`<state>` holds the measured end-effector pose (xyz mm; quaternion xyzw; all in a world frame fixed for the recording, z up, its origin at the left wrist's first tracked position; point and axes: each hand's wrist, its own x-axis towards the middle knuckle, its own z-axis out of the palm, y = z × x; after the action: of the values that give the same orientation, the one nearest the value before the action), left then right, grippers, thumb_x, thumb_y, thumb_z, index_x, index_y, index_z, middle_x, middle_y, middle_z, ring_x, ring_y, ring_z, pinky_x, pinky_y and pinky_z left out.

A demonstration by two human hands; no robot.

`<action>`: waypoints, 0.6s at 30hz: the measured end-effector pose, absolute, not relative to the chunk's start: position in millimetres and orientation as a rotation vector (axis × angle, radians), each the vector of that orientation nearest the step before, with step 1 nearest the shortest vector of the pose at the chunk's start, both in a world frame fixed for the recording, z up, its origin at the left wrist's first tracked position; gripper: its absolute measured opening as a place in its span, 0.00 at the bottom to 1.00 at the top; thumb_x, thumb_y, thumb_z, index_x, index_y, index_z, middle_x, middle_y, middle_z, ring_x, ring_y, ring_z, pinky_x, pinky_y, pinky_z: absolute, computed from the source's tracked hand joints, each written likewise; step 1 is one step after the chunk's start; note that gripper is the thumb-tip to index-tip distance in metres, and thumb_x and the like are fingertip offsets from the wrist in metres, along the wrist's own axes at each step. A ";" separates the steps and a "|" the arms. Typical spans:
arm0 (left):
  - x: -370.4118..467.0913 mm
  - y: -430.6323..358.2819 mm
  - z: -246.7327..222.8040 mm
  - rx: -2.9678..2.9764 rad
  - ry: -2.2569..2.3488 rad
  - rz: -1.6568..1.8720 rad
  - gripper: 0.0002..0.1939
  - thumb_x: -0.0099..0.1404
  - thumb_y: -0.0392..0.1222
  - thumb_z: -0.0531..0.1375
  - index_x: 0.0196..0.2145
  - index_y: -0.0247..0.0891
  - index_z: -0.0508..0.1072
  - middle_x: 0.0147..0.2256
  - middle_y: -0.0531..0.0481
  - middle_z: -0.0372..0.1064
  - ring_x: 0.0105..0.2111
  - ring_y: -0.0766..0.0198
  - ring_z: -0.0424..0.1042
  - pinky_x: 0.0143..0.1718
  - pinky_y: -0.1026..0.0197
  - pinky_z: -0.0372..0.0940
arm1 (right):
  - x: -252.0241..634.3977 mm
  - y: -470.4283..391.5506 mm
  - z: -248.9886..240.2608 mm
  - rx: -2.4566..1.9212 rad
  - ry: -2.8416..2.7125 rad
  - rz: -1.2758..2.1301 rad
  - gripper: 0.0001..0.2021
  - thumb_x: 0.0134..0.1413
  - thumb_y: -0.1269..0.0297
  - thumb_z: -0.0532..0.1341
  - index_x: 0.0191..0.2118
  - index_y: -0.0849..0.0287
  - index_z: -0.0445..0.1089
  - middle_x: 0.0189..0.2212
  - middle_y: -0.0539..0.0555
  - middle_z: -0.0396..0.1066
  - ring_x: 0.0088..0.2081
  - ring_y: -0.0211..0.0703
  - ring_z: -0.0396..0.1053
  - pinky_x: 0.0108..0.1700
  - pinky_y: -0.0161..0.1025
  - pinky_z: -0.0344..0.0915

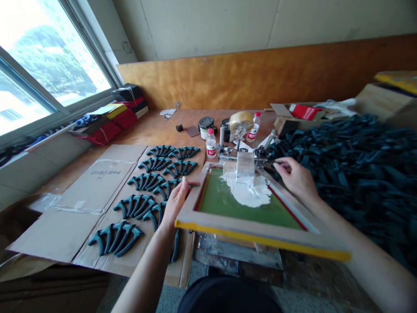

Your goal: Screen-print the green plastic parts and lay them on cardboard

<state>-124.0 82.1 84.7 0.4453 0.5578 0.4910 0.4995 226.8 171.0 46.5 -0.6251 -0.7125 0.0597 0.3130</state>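
A printing screen (250, 224) in a pale wooden frame, edged with yellow tape, tilts in front of me. White ink (250, 194) lies on its green mesh beneath a pale squeegee block (245, 166). My left hand (176, 201) is at the frame's left side, thumb up and fingers closed; what they grip is partly hidden. Beyond the right side of the frame, my right hand (296, 178) has its fingers pinched together beside dark pieces, and what lies in them is unclear. Dark green curved handles (116, 237) lie in fanned groups on cardboard at the left.
A large heap of dark handles (365, 180) fills the right side. Behind the screen stand a metal clamp (225, 150), water bottles (211, 145), an ink tub (206, 126) and a tape roll (241, 121). Flattened cardboard (91, 184) covers the left of the table.
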 end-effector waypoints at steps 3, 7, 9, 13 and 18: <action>-111.1 113.9 115.2 1.105 1.211 1.403 0.27 0.64 0.63 0.50 0.42 0.37 0.73 0.37 0.47 0.74 0.34 0.62 0.72 0.29 0.65 0.66 | 233.1 140.3 0.8 -1.646 -2.010 0.299 0.20 0.59 0.45 0.51 0.35 0.56 0.71 0.28 0.55 0.71 0.30 0.49 0.70 0.32 0.43 0.66; -93.0 139.0 129.0 1.095 1.104 1.528 0.25 0.65 0.62 0.50 0.44 0.38 0.68 0.36 0.47 0.74 0.36 0.62 0.74 0.28 0.65 0.68 | 201.8 95.4 -50.1 -1.654 -2.283 0.274 0.16 0.58 0.50 0.56 0.29 0.58 0.66 0.33 0.57 0.70 0.36 0.47 0.70 0.37 0.41 0.65; -82.1 127.5 116.3 0.993 1.143 1.592 0.25 0.64 0.62 0.51 0.46 0.39 0.66 0.36 0.47 0.74 0.35 0.63 0.74 0.29 0.66 0.68 | 185.3 84.6 -54.4 -1.751 -2.314 0.232 0.11 0.59 0.57 0.57 0.30 0.58 0.64 0.33 0.57 0.70 0.36 0.48 0.69 0.37 0.40 0.63; -54.3 61.1 54.8 0.787 1.179 0.869 0.32 0.55 0.66 0.59 0.40 0.32 0.72 0.34 0.38 0.76 0.30 0.57 0.76 0.23 0.63 0.66 | 149.3 64.7 -31.7 -1.896 -2.077 0.329 0.08 0.64 0.62 0.53 0.34 0.57 0.62 0.28 0.54 0.69 0.30 0.44 0.69 0.31 0.37 0.61; -38.2 -1.2 -5.1 0.423 1.181 0.822 0.27 0.54 0.62 0.62 0.42 0.37 0.72 0.44 0.39 0.74 0.42 0.52 0.75 0.32 0.58 0.70 | 98.5 27.7 -12.8 -1.335 -2.271 0.289 0.04 0.62 0.65 0.55 0.36 0.57 0.64 0.35 0.55 0.69 0.39 0.46 0.67 0.42 0.41 0.63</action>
<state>-38.2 -1.2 -5.1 0.1922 0.5368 0.3734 0.7317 98.5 27.7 -12.8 -0.4887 -0.8312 0.1057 0.2432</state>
